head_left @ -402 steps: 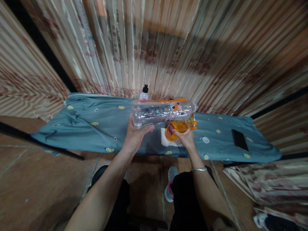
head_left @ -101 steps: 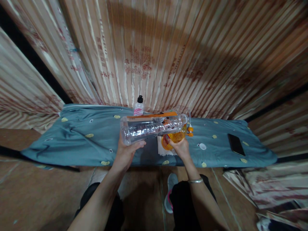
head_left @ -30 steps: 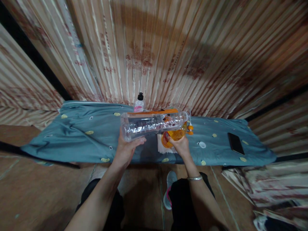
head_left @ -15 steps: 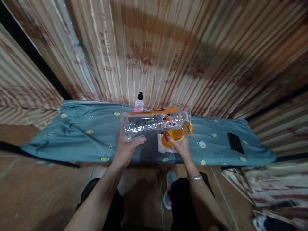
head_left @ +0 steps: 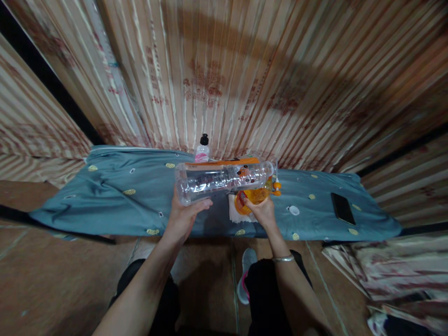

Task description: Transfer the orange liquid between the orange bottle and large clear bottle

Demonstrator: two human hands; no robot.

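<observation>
A large clear plastic bottle with an orange label strip lies on its side in the air, its narrow neck end pointing right. My left hand is wrapped round its wide bottom end. Below the neck end is a smaller bottle of orange liquid, gripped by my right hand. The clear bottle covers the orange bottle's upper part, so I cannot tell whether the two touch. A white cloth or tissue lies beneath the orange bottle.
A small pump bottle with a black top stands at the back. Orange round pieces sit right of the bottles. A dark phone lies at the right on the blue patterned cloth. Striped curtain hangs behind.
</observation>
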